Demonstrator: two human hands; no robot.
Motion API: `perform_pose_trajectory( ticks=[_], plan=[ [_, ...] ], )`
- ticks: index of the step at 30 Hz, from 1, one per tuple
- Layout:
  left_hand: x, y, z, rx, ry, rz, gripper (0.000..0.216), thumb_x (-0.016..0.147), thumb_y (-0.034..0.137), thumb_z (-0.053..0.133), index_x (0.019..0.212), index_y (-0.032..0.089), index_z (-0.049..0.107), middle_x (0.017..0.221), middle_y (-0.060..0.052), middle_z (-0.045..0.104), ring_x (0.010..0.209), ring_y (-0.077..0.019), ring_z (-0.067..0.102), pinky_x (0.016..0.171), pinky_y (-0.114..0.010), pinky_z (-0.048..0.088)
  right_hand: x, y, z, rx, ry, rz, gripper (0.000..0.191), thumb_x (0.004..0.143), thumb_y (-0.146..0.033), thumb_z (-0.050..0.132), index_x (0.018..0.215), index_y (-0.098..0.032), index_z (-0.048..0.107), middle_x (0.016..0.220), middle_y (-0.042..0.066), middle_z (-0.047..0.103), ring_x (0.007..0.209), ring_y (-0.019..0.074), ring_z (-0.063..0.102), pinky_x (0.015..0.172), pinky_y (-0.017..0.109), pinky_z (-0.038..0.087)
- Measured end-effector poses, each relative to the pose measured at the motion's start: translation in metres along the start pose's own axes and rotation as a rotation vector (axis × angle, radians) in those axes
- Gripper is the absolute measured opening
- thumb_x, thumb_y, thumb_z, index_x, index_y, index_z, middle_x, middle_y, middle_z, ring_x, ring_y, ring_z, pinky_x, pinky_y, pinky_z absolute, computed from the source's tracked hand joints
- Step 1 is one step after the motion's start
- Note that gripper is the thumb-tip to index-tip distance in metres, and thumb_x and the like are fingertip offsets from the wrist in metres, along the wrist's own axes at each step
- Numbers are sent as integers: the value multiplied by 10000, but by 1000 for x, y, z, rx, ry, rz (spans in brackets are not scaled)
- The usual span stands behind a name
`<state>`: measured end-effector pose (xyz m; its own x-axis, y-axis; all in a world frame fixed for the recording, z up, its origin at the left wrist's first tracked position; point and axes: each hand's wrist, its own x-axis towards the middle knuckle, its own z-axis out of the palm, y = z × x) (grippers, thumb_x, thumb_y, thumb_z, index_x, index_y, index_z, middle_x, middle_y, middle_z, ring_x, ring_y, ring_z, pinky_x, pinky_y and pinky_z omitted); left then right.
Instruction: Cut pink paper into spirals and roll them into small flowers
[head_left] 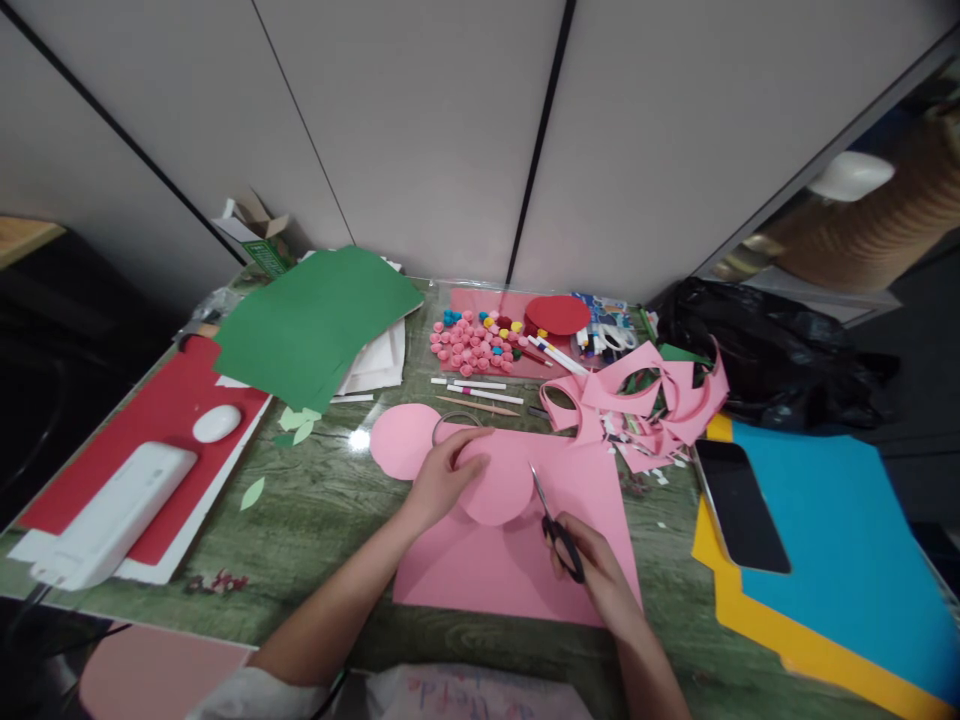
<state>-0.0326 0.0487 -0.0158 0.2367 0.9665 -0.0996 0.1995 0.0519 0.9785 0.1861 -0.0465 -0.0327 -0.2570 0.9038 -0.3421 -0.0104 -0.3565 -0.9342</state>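
My left hand [448,478] grips a pink paper circle [499,485] by its left edge, thumb on top. In my right hand [592,562] is a pair of scissors [562,545] with black handles, its blades pointing up beside the circle's right edge. Whether the blades touch the paper I cannot tell. Beneath both lies a large pink paper sheet [517,590]. Another pink circle [401,440] rests on the table left of my left hand, and a grey ring [457,416] shows partly behind that hand.
Small paper roses [469,340], a red circle [557,314] and white pens [486,394] lie at the back. Pink offcuts [637,390] heap at right, near a phone [742,505] on blue paper [840,540]. Green sheets [315,320] and a white device [120,510] sit left.
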Motion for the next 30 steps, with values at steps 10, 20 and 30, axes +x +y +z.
perform_pose_trajectory(
  ticks=[10, 20, 30],
  plan=[
    [2, -5, 1, -28, 54, -18, 355, 782, 251, 573, 1127, 166, 573, 1181, -96, 590, 1095, -223, 535, 954, -345, 392, 1, 2, -1, -40, -3, 4, 293, 859, -433, 474, 720, -175, 470, 560, -37, 429, 533, 104, 377, 511, 243, 271],
    [0, -1, 1, -5, 15, -18, 329, 775, 260, 585, 1091, 168, 601, 1145, -84, 615, 1077, -209, 549, 944, -330, 403, -2, 5, -3, 8, -7, -3, 287, 856, -433, 481, 760, -164, 498, 570, -34, 434, 530, 100, 380, 510, 244, 256],
    [0, -1, 1, 22, -10, -23, 338, 769, 261, 584, 1097, 184, 606, 1161, -71, 619, 1101, -216, 543, 956, -336, 401, 0, 4, -3, 16, -9, 1, 298, 852, -447, 482, 779, -159, 506, 579, -34, 425, 534, 101, 382, 513, 244, 260]
  ],
)
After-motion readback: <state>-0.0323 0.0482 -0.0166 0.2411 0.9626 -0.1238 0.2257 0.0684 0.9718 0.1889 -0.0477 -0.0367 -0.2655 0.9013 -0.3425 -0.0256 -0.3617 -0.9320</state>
